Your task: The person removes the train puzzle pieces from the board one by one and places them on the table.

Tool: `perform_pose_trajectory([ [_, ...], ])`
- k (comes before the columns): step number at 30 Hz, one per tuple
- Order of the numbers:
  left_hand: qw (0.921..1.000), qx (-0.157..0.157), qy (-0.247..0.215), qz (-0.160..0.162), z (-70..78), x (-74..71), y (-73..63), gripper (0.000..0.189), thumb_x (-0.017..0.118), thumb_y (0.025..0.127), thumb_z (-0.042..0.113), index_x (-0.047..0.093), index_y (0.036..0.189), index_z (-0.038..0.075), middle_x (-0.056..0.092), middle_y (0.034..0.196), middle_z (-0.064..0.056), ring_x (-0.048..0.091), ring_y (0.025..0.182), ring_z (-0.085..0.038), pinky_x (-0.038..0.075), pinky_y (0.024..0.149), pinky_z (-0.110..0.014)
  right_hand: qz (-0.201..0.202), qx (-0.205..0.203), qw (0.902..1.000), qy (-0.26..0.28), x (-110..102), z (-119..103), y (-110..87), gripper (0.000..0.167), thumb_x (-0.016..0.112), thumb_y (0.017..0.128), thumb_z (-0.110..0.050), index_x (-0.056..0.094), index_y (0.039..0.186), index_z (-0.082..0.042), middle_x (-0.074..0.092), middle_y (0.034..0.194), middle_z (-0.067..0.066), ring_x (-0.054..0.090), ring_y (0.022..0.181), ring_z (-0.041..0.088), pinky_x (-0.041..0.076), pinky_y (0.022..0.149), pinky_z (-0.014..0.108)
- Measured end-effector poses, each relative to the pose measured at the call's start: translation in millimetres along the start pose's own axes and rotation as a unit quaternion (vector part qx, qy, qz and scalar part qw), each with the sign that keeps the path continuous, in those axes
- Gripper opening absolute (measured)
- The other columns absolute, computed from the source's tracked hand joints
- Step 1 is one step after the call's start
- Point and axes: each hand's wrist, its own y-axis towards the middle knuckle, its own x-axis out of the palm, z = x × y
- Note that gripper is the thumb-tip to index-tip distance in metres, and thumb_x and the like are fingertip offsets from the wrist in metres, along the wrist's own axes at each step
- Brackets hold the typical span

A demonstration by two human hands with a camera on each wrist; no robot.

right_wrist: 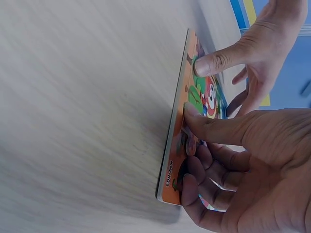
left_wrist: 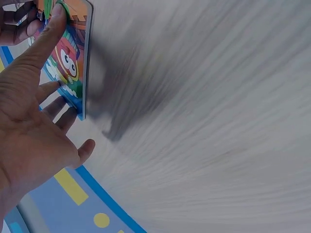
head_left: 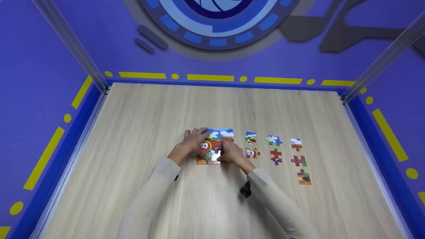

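A colourful jigsaw board [head_left: 202,162] with a cartoon picture lies on the table. My left hand [head_left: 192,142] rests on its left part, fingers fairly straight and spread. In the left wrist view its thumb [left_wrist: 52,29] presses the picture while the other fingertips reach the far edge. Over the right part of the board, my right hand [head_left: 231,152] has its fingers curled. The right wrist view shows it pinching a small puzzle piece [right_wrist: 191,144] between thumb and fingers, low at the board; most of that piece is hidden. A white patch [head_left: 215,155] shows beside these fingers.
Right of the board, several loose puzzle pieces lie in three columns, among them an eyed piece [head_left: 251,153], a cloud piece [head_left: 274,139] and a green-and-brown piece [head_left: 304,177]. Blue-purple walls [head_left: 212,66] with yellow marks enclose the wooden table [head_left: 149,109].
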Motion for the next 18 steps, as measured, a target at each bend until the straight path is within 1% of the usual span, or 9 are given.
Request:
perform_pose_trajectory([
  [4, 1.0000, 0.004, -0.002, 0.001, 0.5, -0.4, -0.1, 0.098, 0.091, 0.077, 0.032, 0.038, 0.159, 0.017, 0.026, 0.168, -0.007, 0.029, 0.151, -0.032, 0.017, 0.123, -0.059, 0.008, -0.014, 0.9999, 0.002, 0, 1, -1.6, 0.033, 0.085, 0.081, -0.008, 0.065, 0.107, -0.005, 0.068, 0.098, 0.008, 0.056, 0.082, 0.017, 0.050, 0.076, 0.037],
  [7, 1.0000, 0.008, 0.000, 0.004, 1.5, -0.4, 0.6, 0.099, 0.091, 0.076, 0.032, 0.038, 0.158, 0.017, 0.027, 0.168, -0.008, 0.029, 0.151, -0.032, 0.016, 0.123, -0.060, 0.027, -0.020, 0.9994, 0.005, 1, 2, -3.5, 0.033, 0.085, 0.081, -0.005, 0.065, 0.107, -0.005, 0.068, 0.099, 0.008, 0.058, 0.084, 0.018, 0.052, 0.078, 0.038],
  [12, 0.9999, 0.004, 0.013, 0.007, 3.4, -2.9, -0.6, 0.098, 0.091, 0.076, 0.030, 0.039, 0.158, 0.017, 0.028, 0.167, -0.010, 0.029, 0.152, -0.033, 0.016, 0.123, -0.061, 0.051, -0.036, 0.9979, 0.014, 6, 6, -6.0, 0.034, 0.083, 0.083, -0.004, 0.066, 0.112, -0.004, 0.069, 0.105, 0.009, 0.062, 0.090, 0.021, 0.054, 0.085, 0.041],
  [18, 0.9999, 0.008, 0.010, 0.007, 2.8, -2.5, -3.3, 0.104, 0.093, 0.072, 0.034, 0.038, 0.158, 0.016, 0.029, 0.167, -0.011, 0.029, 0.152, -0.034, 0.015, 0.123, -0.062, 0.075, -0.067, 0.9943, 0.036, 12, 11, -11.2, 0.034, 0.079, 0.085, 0.000, 0.067, 0.117, -0.005, 0.071, 0.106, 0.011, 0.064, 0.093, 0.022, 0.055, 0.086, 0.042],
])
